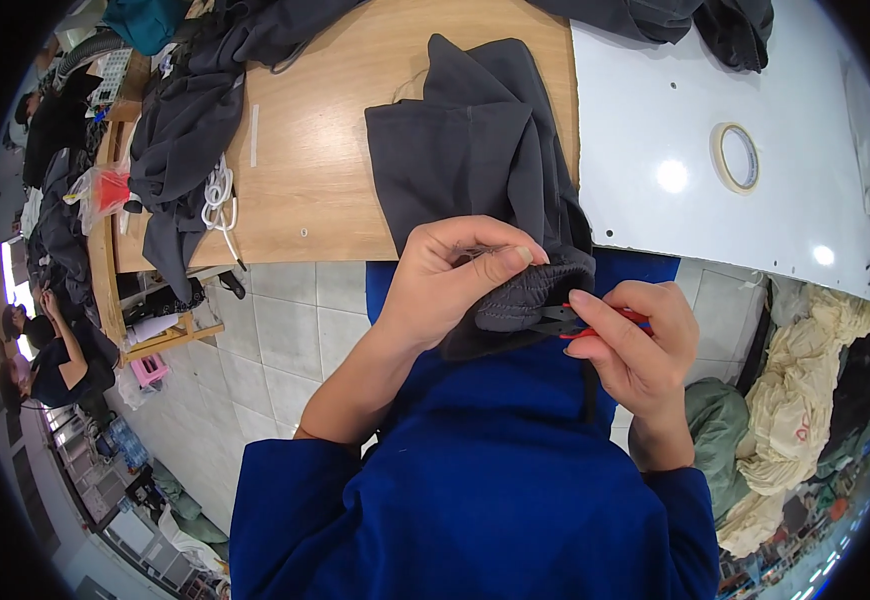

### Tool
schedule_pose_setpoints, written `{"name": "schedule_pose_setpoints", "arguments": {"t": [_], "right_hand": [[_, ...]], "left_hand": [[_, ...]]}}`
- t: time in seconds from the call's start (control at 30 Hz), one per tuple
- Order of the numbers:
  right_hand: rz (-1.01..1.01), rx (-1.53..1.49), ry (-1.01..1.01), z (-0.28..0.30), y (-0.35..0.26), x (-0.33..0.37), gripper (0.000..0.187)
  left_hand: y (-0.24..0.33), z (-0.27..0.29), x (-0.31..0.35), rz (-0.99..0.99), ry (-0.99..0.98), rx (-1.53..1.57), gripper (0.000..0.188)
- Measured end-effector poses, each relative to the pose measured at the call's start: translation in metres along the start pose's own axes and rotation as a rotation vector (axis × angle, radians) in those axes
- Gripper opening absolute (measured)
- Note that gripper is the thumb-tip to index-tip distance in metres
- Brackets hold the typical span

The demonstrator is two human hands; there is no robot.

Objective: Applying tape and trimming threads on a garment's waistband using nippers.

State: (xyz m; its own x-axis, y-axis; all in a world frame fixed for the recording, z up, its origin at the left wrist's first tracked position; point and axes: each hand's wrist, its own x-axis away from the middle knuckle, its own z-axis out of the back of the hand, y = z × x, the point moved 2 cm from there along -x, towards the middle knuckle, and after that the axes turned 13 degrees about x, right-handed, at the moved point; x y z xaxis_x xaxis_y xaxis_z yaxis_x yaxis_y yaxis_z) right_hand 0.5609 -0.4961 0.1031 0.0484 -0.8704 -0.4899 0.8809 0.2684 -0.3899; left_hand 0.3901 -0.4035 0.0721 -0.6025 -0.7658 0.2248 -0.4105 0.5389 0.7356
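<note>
A dark grey garment (455, 150) lies folded on the wooden table and hangs over its front edge toward me. Its gathered, stitched end (515, 300) is raised between my hands. My left hand (465, 270) pinches the upper edge of that end between thumb and forefinger. Closed round a small pair of red-handled thread snips (559, 320), my right hand (640, 345) holds their grey blades against the gathered part. The blade tips are partly hidden by the fabric.
A roll of tape (735, 158) lies on the white table section (655, 120) at right. More dark garments (190, 130) and a white cord (219, 200) are at left. Cream cloth sacks (795, 400) fill the floor at right. Other people (65, 350) work at far left.
</note>
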Motion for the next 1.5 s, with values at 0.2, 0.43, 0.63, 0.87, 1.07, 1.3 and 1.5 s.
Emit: {"name": "schedule_pose_setpoints", "arguments": {"t": [0.2, 0.43, 0.63, 0.87, 1.07, 1.3, 1.5], "right_hand": [[0.001, -0.017, 0.001, -0.003, 0.000, -0.001, 0.037], [-0.056, -0.297, -0.103, -0.012, 0.009, 0.002, 0.036], [-0.286, -0.783, -0.194, -0.016, 0.005, 0.003, 0.033], [-0.156, -0.280, -0.079, -0.009, 0.009, 0.003, 0.034], [-0.049, -0.097, -0.001, -0.004, 0.005, -0.002, 0.035], [-0.214, -0.180, 0.073, -0.013, 0.003, 0.007, 0.043], [-0.315, -0.240, 0.021, -0.023, -0.006, 0.000, 0.043]], "left_hand": [[-0.002, -0.001, -0.001, -0.003, 0.009, 0.048, 0.010], [-0.003, -0.001, -0.002, 0.058, -0.001, 0.126, 0.009], [-0.004, 0.000, -0.004, 0.090, 0.008, 0.229, 0.010], [-0.005, -0.001, -0.005, 0.062, 0.044, 0.147, 0.012], [-0.005, -0.003, -0.004, 0.088, 0.041, 0.194, 0.011], [-0.006, -0.006, -0.002, 0.063, 0.066, 0.179, 0.011], [-0.006, -0.007, -0.001, 0.059, 0.071, 0.204, 0.011]]}}
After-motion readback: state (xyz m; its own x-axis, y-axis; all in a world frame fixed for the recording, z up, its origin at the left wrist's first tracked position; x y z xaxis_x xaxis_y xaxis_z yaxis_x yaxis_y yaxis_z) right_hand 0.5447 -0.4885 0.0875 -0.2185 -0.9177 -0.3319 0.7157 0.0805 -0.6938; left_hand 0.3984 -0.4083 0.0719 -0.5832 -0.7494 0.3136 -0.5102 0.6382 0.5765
